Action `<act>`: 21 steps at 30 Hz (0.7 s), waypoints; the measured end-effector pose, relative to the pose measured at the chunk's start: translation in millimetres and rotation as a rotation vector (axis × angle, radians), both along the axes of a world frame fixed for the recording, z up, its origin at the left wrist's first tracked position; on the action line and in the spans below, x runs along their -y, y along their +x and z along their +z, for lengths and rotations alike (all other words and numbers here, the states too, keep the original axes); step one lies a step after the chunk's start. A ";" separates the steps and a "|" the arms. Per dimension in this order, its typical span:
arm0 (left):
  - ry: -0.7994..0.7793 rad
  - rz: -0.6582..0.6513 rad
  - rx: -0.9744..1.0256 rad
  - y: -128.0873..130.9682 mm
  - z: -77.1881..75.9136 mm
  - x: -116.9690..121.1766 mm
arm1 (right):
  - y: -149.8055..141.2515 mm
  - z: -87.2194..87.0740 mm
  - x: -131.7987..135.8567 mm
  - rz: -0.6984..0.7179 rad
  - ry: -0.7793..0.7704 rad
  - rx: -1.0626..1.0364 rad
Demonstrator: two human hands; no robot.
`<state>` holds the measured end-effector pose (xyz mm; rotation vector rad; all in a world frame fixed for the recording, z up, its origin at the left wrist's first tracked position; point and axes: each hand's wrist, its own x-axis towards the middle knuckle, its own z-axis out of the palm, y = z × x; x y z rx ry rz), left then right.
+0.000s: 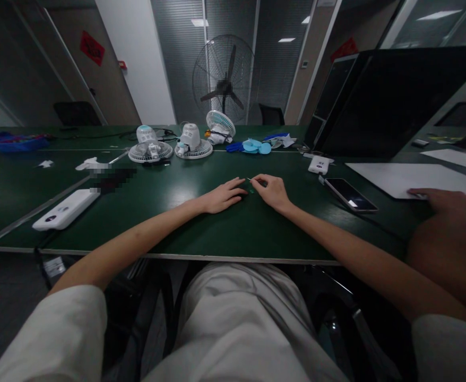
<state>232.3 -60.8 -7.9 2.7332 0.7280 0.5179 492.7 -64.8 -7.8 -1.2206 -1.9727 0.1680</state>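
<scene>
My left hand (225,196) lies flat on the green tabletop (217,233), palm down with its fingers stretched out and slightly apart. Just to its right, my right hand (272,190) pinches a thin, pale, needle-like piece (248,179) between thumb and fingertips. The piece points toward the left fingertips; whether it touches them I cannot tell. On the table between the two hands lies a tiny green bit (251,191), too small to name.
Partly disassembled white fans (193,143) and light-blue fan blades (257,146) stand farther back. A phone (350,194) and white box (318,164) lie right, below a large dark monitor (392,106). Another person's hand (443,199) rests by a white board (416,178). A white power bank-like device (66,209) lies left.
</scene>
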 end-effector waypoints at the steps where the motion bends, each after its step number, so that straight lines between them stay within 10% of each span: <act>1: 0.005 0.000 -0.004 5.2 -1.9 -4.5 | -0.2 1.2 1.1 -0.009 0.006 -0.011; 13: 0.052 0.040 -0.153 56.7 -13.3 -55.8 | -4.6 6.5 7.9 -0.046 0.066 -0.078; 21: -0.029 0.199 -0.257 67.0 -1.8 -40.5 | -4.1 9.5 11.8 -0.048 0.062 -0.096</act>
